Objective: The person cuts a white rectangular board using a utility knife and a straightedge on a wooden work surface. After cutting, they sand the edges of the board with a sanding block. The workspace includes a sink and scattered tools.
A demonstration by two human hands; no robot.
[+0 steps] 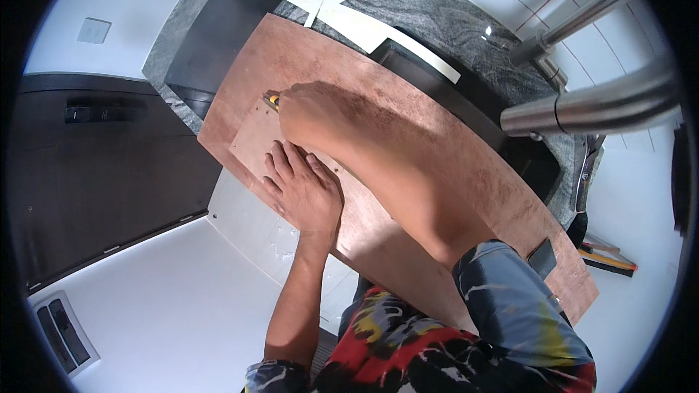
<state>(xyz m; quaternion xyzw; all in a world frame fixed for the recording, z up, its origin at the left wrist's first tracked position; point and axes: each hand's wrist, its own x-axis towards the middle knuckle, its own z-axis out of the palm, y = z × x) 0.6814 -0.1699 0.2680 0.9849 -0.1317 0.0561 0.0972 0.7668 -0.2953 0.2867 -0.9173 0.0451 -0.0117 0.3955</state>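
Note:
A large reddish-brown board [466, 138] lies across the counter, with a thinner, paler panel [247, 131] on top of it. My left hand [302, 188] presses flat on the pale panel, fingers spread and pointing away from me. Beyond it, my right hand [297, 105] is closed on a utility knife [272, 100], of which a yellow and dark end shows at the panel's far corner. My right forearm and wrist hide most of that hand's fingers and the rest of the knife. The blade itself is too small to make out.
Cut white strips [349, 14] lie across the grey stone counter [466, 25] behind the board. A black sink [520, 153] sits partly under it, and a steel faucet [582, 113] juts in from the right. A phone-like dark slab [542, 258] rests on the board's right end.

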